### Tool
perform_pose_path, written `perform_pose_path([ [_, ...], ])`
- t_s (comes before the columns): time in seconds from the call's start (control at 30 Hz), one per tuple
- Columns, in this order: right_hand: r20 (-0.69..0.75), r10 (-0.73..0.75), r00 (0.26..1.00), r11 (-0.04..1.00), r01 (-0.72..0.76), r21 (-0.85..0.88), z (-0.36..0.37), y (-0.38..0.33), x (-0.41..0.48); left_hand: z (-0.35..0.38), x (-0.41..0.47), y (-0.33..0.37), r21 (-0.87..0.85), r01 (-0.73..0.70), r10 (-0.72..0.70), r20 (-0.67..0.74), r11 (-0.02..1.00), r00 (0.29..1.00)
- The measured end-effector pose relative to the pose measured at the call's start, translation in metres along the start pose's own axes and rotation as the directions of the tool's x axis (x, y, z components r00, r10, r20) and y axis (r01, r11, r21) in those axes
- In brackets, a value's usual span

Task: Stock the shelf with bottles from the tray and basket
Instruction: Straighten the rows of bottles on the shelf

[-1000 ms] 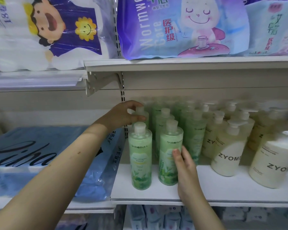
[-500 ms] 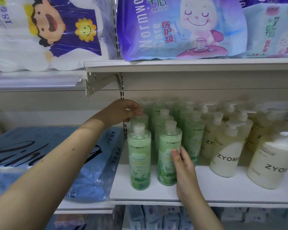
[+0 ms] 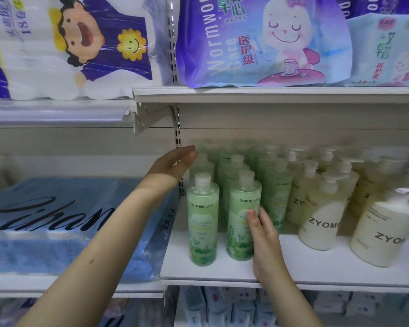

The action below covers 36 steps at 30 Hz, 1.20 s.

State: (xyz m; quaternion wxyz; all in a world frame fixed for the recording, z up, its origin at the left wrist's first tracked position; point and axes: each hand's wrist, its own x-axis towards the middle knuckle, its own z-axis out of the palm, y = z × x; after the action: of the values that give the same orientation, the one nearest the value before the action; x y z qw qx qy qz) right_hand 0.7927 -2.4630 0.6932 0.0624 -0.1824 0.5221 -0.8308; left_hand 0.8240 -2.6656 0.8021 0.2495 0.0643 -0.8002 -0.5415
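Observation:
Green SHIROIRUKA bottles stand in rows on the white shelf (image 3: 300, 267). Two stand at the front: a left front bottle (image 3: 202, 220) and a right front bottle (image 3: 242, 218). My right hand (image 3: 263, 237) holds the right front bottle by its right side, thumb on the label. My left hand (image 3: 172, 165) reaches in from the left, its fingers straight beside the cap of a rear green bottle (image 3: 202, 162), gripping nothing. Tray and basket are out of view.
Cream ZYOME pump bottles (image 3: 321, 215) fill the shelf to the right of the green ones. Blue wrapped packs (image 3: 57, 227) lie on the left shelf. Large tissue and pad packs (image 3: 257, 41) sit on the shelf above. Small packs (image 3: 222, 305) show below.
My left hand has let go of the rear bottle's cap and its fingers have straightened. My right hand stays on the right front bottle.

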Motion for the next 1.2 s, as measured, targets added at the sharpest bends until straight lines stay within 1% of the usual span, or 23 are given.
perform_pose_path([
  [0.1,-0.011,-0.007,1.0,1.0,0.007,0.0,0.003,-0.003,-0.001,0.002,-0.024,0.002,-0.122,-0.022,0.013,-0.07,0.992,0.997],
  [0.17,-0.018,-0.005,1.0,1.0,0.005,-0.003,0.003,-0.003,-0.002,0.003,-0.039,-0.002,-0.151,-0.052,0.045,-0.049,0.987,0.998],
  [0.23,-0.019,-0.001,1.0,1.0,0.001,-0.004,0.003,-0.002,-0.002,0.007,-0.053,-0.01,-0.152,-0.055,0.052,-0.023,0.987,0.998],
  [0.3,-0.015,-0.003,1.0,1.0,0.002,-0.024,0.002,-0.002,-0.003,0.014,-0.066,-0.018,-0.133,-0.027,0.024,-0.018,0.991,1.0],
  [0.37,-0.001,0.006,1.0,0.999,-0.006,-0.04,0.001,-0.001,-0.003,0.024,-0.077,-0.03,-0.152,-0.002,0.003,0.006,0.988,1.0],
  [0.6,0.107,0.073,0.992,0.989,-0.058,-0.136,-0.016,-0.006,-0.002,0.04,-0.098,-0.072,-0.246,0.082,-0.064,0.079,0.966,0.995],
  [0.73,0.145,0.05,0.988,0.984,-0.024,-0.177,-0.022,0.0,-0.004,0.04,-0.101,-0.088,-0.269,0.144,-0.115,0.12,0.952,0.986],
  [0.97,0.146,0.048,0.988,0.986,-0.023,-0.165,-0.023,0.003,-0.003,0.046,-0.101,-0.091,-0.269,0.124,-0.106,0.083,0.955,0.991],
  [1.2,0.165,0.044,0.985,0.983,-0.013,-0.181,-0.026,0.006,-0.003,0.047,-0.098,-0.091,-0.295,0.132,-0.107,0.102,0.946,0.989],
])
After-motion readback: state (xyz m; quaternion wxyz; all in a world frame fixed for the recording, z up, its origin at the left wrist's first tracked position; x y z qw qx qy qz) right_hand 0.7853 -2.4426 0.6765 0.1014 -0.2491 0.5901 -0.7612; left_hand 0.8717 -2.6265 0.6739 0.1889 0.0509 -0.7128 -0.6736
